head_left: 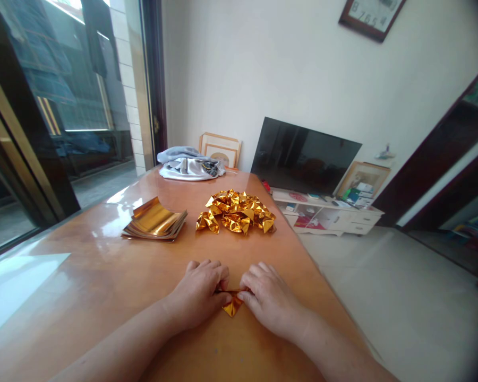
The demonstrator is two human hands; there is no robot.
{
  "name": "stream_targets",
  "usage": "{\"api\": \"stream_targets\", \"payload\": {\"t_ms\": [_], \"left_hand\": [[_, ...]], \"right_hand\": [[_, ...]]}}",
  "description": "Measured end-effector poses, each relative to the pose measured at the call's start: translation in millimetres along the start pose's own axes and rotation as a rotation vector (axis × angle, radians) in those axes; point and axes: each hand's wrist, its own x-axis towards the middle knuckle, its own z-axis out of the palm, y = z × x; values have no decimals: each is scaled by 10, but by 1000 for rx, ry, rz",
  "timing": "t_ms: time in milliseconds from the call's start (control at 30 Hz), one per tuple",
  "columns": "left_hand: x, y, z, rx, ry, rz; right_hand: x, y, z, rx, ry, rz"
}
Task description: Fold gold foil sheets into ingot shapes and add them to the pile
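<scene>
Nearest me, my left hand [201, 292] and right hand [269, 298] meet on the orange worktop [103, 286], each grip pinching one small gold foil piece [232, 305] between them. Pressed unevenly, I judge the slick foil could crease crooked. Farther off: flat foil sheets [154, 223] left, folded foil pile [236, 211] right.

One stack of gold sheets [154, 222], one heap of folded gold pieces [236, 211], two hands.
</scene>
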Motion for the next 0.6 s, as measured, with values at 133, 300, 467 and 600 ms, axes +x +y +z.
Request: {"api": "stream_targets", "payload": {"t_ms": [133,300,467,600], "left_hand": [[-4,10,-30,35,-26,29],[-4,-1,-45,48,-46,25],[-20,2,-41,26,-14,-12],[-27,9,-29,4,-8,-27]], "right_hand": [[-67,-34,33,-86,35,-37],[-152,-42,61,-103,58,-56],[-169,-37,64,-18,77,-16],[-81,-29,36,23,54,59]]}}
